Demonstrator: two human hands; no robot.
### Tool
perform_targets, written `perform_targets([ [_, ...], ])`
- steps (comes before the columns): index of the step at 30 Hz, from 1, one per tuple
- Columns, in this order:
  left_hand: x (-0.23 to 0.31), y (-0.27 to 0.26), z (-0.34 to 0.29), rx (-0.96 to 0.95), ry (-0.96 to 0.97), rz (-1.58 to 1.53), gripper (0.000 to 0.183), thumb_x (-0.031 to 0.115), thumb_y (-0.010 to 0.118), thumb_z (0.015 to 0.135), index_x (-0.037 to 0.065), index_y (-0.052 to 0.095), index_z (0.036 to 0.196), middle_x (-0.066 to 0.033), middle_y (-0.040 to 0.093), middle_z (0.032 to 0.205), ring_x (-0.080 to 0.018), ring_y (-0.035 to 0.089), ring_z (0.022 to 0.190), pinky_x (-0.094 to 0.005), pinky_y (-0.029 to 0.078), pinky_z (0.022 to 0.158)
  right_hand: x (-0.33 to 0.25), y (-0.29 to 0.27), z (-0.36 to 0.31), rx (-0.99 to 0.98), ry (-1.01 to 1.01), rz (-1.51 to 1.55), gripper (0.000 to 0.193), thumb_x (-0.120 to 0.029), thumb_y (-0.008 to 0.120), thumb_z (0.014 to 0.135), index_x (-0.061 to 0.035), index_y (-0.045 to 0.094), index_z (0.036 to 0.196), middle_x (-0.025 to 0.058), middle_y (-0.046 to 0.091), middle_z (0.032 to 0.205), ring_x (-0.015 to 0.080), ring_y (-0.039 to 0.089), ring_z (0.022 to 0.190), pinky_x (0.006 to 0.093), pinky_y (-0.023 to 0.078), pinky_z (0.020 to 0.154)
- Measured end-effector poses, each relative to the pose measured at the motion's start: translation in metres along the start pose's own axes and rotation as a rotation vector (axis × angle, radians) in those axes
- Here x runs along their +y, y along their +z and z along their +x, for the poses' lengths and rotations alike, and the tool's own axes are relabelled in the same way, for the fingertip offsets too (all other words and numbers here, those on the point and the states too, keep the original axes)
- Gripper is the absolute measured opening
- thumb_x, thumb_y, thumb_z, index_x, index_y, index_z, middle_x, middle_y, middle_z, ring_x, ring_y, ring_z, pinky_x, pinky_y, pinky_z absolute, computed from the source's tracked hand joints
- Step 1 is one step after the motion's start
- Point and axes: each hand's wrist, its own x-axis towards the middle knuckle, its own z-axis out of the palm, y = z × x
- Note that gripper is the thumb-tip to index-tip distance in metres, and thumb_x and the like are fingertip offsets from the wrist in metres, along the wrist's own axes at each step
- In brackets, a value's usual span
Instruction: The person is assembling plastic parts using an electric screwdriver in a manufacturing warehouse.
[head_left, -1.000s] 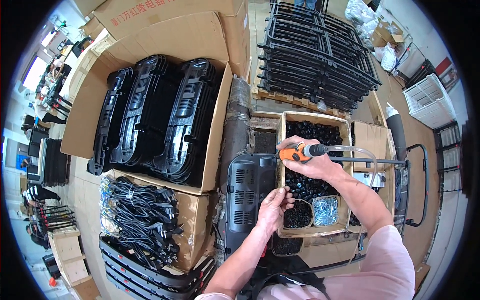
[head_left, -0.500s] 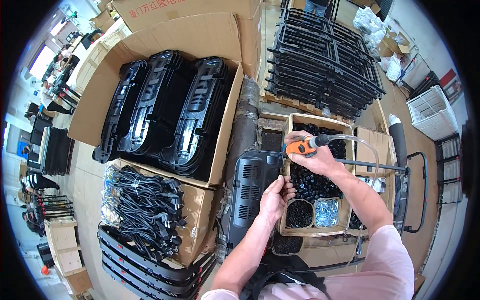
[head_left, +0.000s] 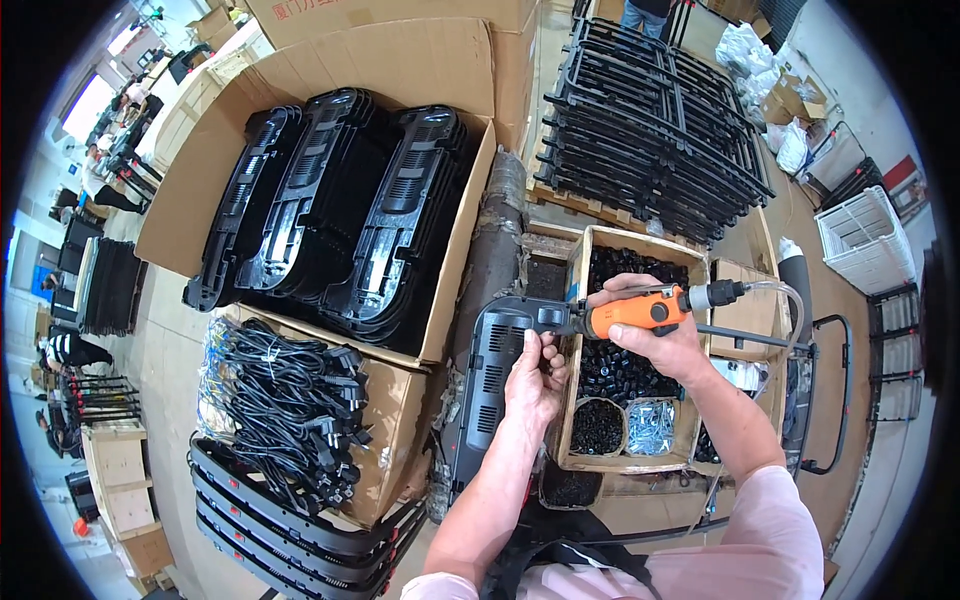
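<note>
Cardboard box (head_left: 390, 65) of black shells (head_left: 405, 190), left. Wooden bin (head_left: 625, 463): vented black panel (head_left: 488, 358) along its left edge, partly covered by left hand (head_left: 537, 378), fingers curled, can't tell if gripping. Right hand (head_left: 672, 352) clamped round orange driver (head_left: 628, 316), tip hard to make out. Silvery screws (head_left: 652, 428), bin's near edge.

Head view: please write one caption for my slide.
Right hand gripping an orange tool, left hand at a black vented panel beside a wooden bin of black parts.

Glossy plastic housings (head_left: 392, 215), matt cardboard (head_left: 192, 228)
</note>
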Motion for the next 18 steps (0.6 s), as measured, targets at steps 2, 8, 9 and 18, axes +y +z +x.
perform_targets([
  [2,0.000,0.002,0.001,-0.005,-0.014,-0.046,0.031,0.041,0.063,0.105,0.011,0.065,0.111,0.0044,0.059,0.082,-0.0087,0.056,0.070,-0.0214,0.050,0.061,0.001,0.004,-0.001,-0.012,0.003,-0.004,0.059,-0.017,0.084,0.086,-0.0023,0.059,0.137,0.0160,0.072,0.128,0.0234,0.068,0.121,0.0422,0.053,0.110],
  [8,0.000,0.010,0.001,-0.008,-0.039,-0.066,0.031,0.042,0.062,0.106,0.012,0.064,0.116,0.0045,0.059,0.084,-0.0087,0.055,0.071,-0.0213,0.049,0.060,0.006,0.008,-0.003,-0.058,0.018,-0.009,0.057,-0.015,0.084,0.087,-0.0040,0.058,0.137,0.0147,0.072,0.128,0.0228,0.068,0.122,0.0417,0.053,0.110],
  [9,0.001,0.009,0.001,-0.015,-0.052,-0.060,0.031,0.042,0.062,0.106,0.013,0.063,0.117,0.0045,0.059,0.084,-0.0087,0.055,0.071,-0.0215,0.049,0.061,0.006,0.008,-0.002,-0.064,0.013,-0.024,0.057,-0.014,0.083,0.087,-0.0041,0.058,0.137,0.0146,0.072,0.129,0.0227,0.068,0.122,0.0415,0.053,0.110],
  [18,-0.005,0.021,0.001,-0.076,-0.021,-0.098,0.039,0.046,0.053,0.110,0.008,0.063,0.113,0.0017,0.057,0.083,-0.0116,0.056,0.074,-0.0249,0.051,0.067,0.010,0.022,0.001,-0.074,-0.033,-0.059,0.053,-0.009,0.080,0.090,-0.0044,0.058,0.138,0.0136,0.071,0.129,0.0210,0.068,0.121,0.0390,0.054,0.109],
])
